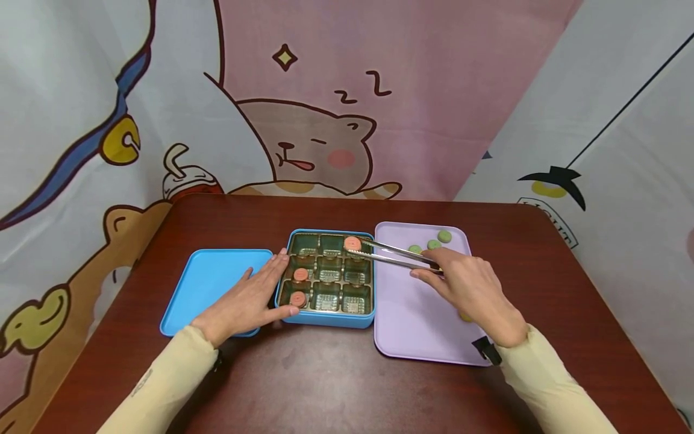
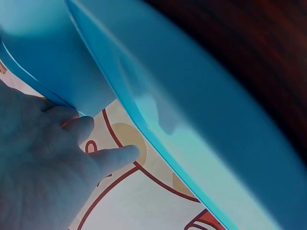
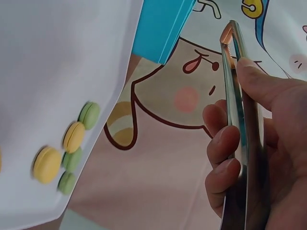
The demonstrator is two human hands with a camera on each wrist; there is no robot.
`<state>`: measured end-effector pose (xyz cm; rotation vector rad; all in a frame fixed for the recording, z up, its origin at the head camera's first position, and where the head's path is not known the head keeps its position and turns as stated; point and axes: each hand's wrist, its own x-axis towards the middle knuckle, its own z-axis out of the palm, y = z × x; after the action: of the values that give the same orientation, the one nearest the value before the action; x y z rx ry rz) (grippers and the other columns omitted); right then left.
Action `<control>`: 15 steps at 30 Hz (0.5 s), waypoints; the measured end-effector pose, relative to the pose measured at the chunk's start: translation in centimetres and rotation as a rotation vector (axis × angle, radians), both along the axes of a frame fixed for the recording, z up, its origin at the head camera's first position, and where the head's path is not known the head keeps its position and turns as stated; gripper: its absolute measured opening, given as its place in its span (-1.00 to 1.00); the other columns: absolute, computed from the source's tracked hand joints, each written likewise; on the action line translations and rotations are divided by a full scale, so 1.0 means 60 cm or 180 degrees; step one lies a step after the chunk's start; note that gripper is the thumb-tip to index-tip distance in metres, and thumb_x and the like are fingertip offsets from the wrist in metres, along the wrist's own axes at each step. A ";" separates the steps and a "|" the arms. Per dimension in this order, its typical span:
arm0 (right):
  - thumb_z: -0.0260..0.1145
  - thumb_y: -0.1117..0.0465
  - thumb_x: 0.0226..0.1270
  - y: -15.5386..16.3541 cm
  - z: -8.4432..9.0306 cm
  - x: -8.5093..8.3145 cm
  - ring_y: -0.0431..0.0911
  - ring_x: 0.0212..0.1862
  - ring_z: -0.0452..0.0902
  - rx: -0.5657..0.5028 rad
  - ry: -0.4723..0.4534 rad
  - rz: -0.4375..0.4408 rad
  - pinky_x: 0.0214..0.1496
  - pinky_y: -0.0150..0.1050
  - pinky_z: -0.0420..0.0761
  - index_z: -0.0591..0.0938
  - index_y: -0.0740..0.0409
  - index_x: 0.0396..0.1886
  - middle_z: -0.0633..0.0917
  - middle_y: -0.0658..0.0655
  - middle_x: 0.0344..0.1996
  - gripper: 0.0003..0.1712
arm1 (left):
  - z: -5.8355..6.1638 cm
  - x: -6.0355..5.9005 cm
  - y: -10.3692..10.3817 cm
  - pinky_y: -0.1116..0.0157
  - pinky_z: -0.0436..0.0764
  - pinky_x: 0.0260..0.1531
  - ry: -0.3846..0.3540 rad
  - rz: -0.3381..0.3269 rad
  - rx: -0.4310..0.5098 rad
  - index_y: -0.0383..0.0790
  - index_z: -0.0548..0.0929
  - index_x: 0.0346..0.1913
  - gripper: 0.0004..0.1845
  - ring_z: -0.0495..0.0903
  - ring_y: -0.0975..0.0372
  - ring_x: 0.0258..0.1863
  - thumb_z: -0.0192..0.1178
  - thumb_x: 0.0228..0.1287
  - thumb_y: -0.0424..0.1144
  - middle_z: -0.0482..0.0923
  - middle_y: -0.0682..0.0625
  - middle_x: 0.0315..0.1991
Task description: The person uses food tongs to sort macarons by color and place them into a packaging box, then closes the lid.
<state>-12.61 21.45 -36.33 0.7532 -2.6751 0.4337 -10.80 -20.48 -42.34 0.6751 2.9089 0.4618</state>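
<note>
Middle of the head view: the right hand (image 1: 474, 289) grips a pair of metal tongs (image 1: 393, 256), fingers curled round the handles, and the tips pinch a pink macaron (image 1: 352, 243) over the top right compartment of the blue box (image 1: 328, 319). The right wrist view shows the thumb and fingers (image 3: 225, 139) squeezing the tongs, a sliver of pink at the tip in the upper right of the frame. Two more pink macarons (image 1: 299, 286) sit in the box's left column, in the middle and bottom compartments. The left hand (image 1: 246, 301) lies flat with straight fingers, its thumb against the box's left wall and its palm across the blue lid (image 1: 200, 283) just beside it, left of centre. It holds nothing. Right of the box, touching it, lies a lilac tray (image 1: 406, 325) with green macarons (image 1: 432, 243) near its top edge. Everything rests on the dark red counter (image 1: 325, 380), with a cartoon curtain (image 1: 303, 120) behind it.
</note>
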 end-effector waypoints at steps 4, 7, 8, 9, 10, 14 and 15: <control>0.48 -0.12 0.34 -0.014 0.001 -0.009 -0.22 -0.58 0.30 0.0019 -0.0048 0.0029 -0.64 -0.30 0.31 0.73 0.04 -0.17 0.52 -0.12 -0.54 -0.66 | 0.000 0.000 0.001 -0.36 0.11 0.42 -0.0003 0.0006 0.0002 -0.29 -0.03 0.68 0.19 -0.04 -0.04 0.64 0.08 0.32 0.51 -0.17 -0.11 0.69; 0.48 -0.13 0.34 -0.025 0.001 -0.016 -0.21 -0.55 0.32 0.0049 -0.0055 0.0048 -0.61 -0.30 0.32 0.72 0.05 -0.20 0.53 -0.12 -0.55 -0.65 | 0.001 0.001 0.002 -0.36 0.10 0.43 -0.0019 0.0005 0.0012 -0.30 -0.03 0.67 0.19 -0.05 -0.03 0.65 0.09 0.32 0.50 -0.16 -0.12 0.69; 0.48 -0.13 0.34 -0.029 0.001 -0.019 -0.21 -0.54 0.33 0.0059 -0.0050 0.0064 -0.60 -0.29 0.33 0.72 0.05 -0.21 0.53 -0.12 -0.55 -0.64 | 0.001 0.001 0.002 -0.36 0.10 0.43 -0.0023 0.0006 0.0014 -0.30 -0.03 0.67 0.19 -0.05 -0.03 0.64 0.09 0.32 0.50 -0.15 -0.12 0.69; 0.48 -0.14 0.33 -0.033 0.001 -0.021 -0.20 -0.53 0.34 0.0074 -0.0043 0.0075 -0.58 -0.28 0.35 0.72 0.05 -0.22 0.54 -0.12 -0.55 -0.65 | 0.002 0.001 0.002 -0.36 0.10 0.43 -0.0027 0.0008 0.0019 -0.30 -0.03 0.67 0.19 -0.06 -0.03 0.65 0.09 0.32 0.50 -0.15 -0.12 0.69; 0.48 -0.14 0.33 -0.037 0.001 -0.024 -0.21 -0.53 0.35 0.0092 -0.0036 0.0087 -0.57 -0.26 0.36 0.71 0.04 -0.23 0.54 -0.13 -0.55 -0.65 | 0.002 0.001 0.002 -0.35 0.10 0.43 -0.0028 0.0009 0.0020 -0.30 -0.03 0.67 0.19 -0.06 -0.02 0.65 0.08 0.32 0.50 -0.15 -0.12 0.69; 0.47 -0.14 0.34 -0.055 0.002 -0.034 -0.20 -0.52 0.40 0.0143 -0.0044 0.0140 -0.53 -0.21 0.42 0.69 0.02 -0.26 0.54 -0.14 -0.54 -0.66 | 0.002 0.000 0.001 -0.35 0.10 0.43 -0.0016 0.0004 0.0014 -0.29 -0.04 0.68 0.19 -0.06 -0.02 0.65 0.06 0.32 0.52 -0.15 -0.11 0.69; 0.47 -0.14 0.35 -0.060 0.003 -0.037 -0.20 -0.52 0.40 0.0152 -0.0056 0.0152 -0.53 -0.21 0.42 0.69 0.02 -0.26 0.54 -0.14 -0.54 -0.66 | 0.002 0.000 0.001 -0.35 0.10 0.43 -0.0015 0.0002 0.0016 -0.29 -0.04 0.68 0.19 -0.06 -0.02 0.65 0.07 0.32 0.51 -0.15 -0.11 0.69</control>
<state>-14.82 17.87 -36.15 0.8324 -2.6971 0.3912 -10.78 -20.43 -42.24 0.6729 2.9048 0.4703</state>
